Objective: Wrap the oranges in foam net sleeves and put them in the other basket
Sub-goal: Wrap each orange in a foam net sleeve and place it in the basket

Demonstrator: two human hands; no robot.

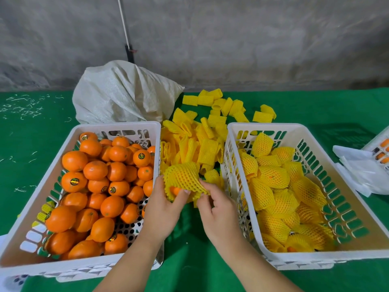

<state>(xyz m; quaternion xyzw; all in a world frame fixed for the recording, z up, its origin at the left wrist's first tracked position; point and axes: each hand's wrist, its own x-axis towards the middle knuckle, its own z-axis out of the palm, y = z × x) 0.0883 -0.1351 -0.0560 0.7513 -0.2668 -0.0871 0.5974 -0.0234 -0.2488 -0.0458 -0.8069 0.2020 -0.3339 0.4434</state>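
Two white baskets on the green table (315, 106): left basket (117, 126) heaped with bare oranges (94, 171), right basket (261, 125) holding wrapped oranges (273, 178). Loose sleeves (202, 135) and one white sack (124, 93) lie between and behind. Left hand (163, 204) grips an orange (175, 190); right hand (216, 209) pinches its foam net sleeve (184, 178).

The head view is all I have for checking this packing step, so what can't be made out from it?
- Orange held by the hands: mostly hidden by the foam net sleeve; only a patch shows.
- Left basket: lower oranges buried under the top layer, so no count.
- Sticker text on the oranges: too small.
- White sack: contents hidden by its fabric.
- Tray at the right: cut off by the edge.
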